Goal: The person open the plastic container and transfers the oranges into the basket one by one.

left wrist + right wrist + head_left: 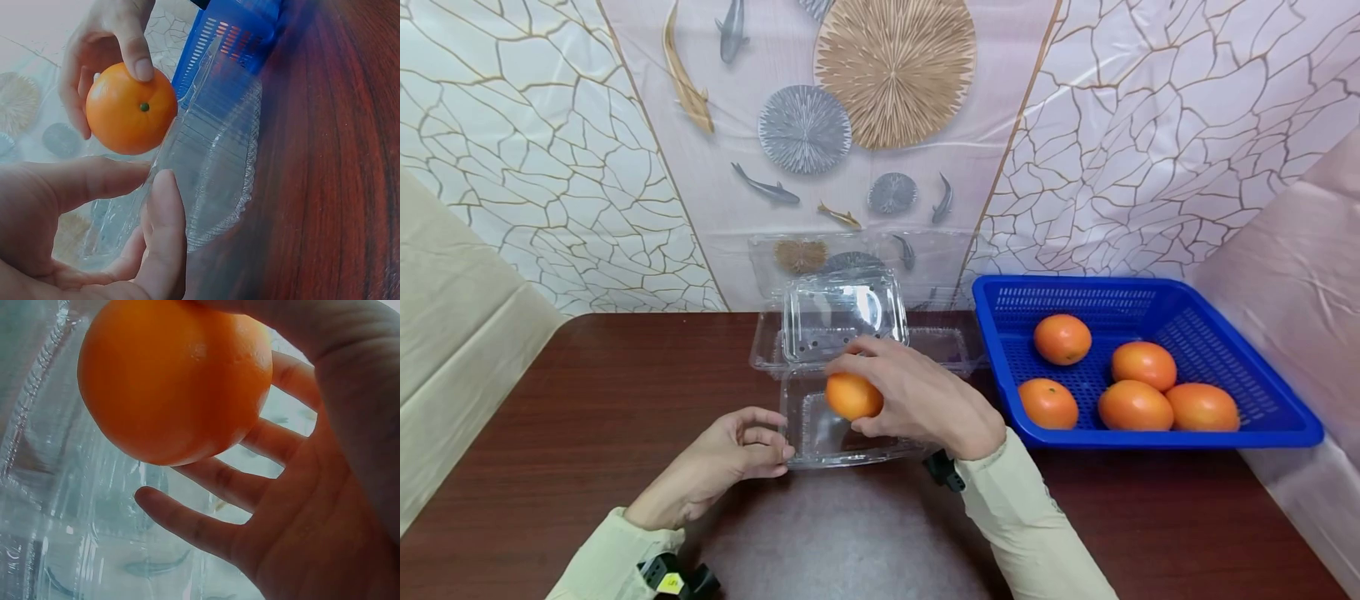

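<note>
My right hand (pixel 917 398) grips an orange (pixel 853 397) between thumb and fingers, just above a clear plastic clamshell container (pixel 850 457). In the left wrist view the orange (pixel 128 109) shows its green stem spot, and it hangs over the near rim. My left hand (pixel 722 458) pinches the container's left edge between thumb and fingers. The right wrist view has the orange (pixel 175 381) against the thumb and fingers of the right hand (pixel 300 506). Part of the container is hidden behind the right hand.
A blue basket (pixel 1150 439) with several oranges (pixel 1135 406) stands at the right. Behind the near container, more clear plastic containers (pixel 842 317) sit against the patterned wall covering (pixel 805 200). Dark wood tabletop (pixel 587 417) extends to the left.
</note>
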`<state>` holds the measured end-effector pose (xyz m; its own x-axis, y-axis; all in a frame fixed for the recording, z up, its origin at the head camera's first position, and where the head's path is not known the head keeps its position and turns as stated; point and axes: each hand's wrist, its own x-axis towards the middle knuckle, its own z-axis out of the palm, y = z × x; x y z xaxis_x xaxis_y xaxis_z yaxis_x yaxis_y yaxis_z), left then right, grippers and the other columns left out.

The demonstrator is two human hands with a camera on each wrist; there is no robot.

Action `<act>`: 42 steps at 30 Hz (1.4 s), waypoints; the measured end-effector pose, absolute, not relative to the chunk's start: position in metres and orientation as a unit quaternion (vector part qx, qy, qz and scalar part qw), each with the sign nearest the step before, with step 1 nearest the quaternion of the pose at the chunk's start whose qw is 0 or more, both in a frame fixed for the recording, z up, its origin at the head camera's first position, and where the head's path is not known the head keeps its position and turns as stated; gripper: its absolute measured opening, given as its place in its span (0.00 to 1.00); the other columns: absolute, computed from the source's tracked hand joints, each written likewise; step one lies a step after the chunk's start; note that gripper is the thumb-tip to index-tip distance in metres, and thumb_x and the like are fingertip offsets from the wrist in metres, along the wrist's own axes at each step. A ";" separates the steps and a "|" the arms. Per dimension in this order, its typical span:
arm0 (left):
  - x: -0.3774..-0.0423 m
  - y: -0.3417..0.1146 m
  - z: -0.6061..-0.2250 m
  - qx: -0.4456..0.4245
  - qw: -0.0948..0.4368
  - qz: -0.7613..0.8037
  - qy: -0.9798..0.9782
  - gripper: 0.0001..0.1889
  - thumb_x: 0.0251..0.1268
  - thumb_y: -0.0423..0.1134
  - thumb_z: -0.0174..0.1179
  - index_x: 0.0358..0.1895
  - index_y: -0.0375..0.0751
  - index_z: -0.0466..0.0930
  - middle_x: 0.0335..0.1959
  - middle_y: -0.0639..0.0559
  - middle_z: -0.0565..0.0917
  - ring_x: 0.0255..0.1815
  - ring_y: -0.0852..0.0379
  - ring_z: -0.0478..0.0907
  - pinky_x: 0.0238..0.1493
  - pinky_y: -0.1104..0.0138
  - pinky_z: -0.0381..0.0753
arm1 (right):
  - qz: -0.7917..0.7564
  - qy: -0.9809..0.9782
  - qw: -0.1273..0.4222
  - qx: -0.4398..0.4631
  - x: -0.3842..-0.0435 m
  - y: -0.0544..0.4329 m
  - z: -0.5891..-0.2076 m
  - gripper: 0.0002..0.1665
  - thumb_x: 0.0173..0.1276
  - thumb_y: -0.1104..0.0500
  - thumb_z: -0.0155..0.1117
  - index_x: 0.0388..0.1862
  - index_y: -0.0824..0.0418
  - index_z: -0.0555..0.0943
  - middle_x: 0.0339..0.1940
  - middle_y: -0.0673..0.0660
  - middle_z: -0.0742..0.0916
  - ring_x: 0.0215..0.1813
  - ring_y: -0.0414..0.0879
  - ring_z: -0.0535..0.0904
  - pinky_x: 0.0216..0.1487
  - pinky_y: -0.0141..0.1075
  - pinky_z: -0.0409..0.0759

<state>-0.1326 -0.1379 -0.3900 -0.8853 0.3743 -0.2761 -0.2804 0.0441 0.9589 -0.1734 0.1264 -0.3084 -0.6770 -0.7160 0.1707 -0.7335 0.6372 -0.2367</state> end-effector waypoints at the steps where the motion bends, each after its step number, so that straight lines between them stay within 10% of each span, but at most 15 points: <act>1: -0.133 -0.138 -0.390 0.033 0.236 0.689 0.684 0.28 0.69 0.27 0.62 0.66 0.22 0.61 0.37 0.52 0.85 0.41 0.59 0.85 0.49 0.65 0.91 | 0.147 -0.904 0.032 0.401 -0.173 0.127 -0.308 0.32 0.57 0.49 0.81 0.61 0.43 0.81 0.58 0.44 0.81 0.55 0.40 0.78 0.59 0.34 0.82; 42: -0.135 -0.137 -0.391 -0.023 0.208 0.646 0.734 0.22 0.78 0.37 0.56 0.65 0.27 0.65 0.43 0.50 0.82 0.40 0.58 0.80 0.44 0.67 0.88 | 0.159 -0.917 0.108 0.351 -0.160 0.164 -0.271 0.33 0.56 0.50 0.81 0.62 0.44 0.81 0.59 0.48 0.80 0.57 0.47 0.77 0.56 0.39 0.82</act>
<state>-0.1350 -0.1373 -0.3914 -0.9127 0.2344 -0.3348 -0.3021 0.1650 0.9389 -0.1601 0.1635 -0.2707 -0.7307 -0.6088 0.3089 -0.6773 0.7033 -0.2160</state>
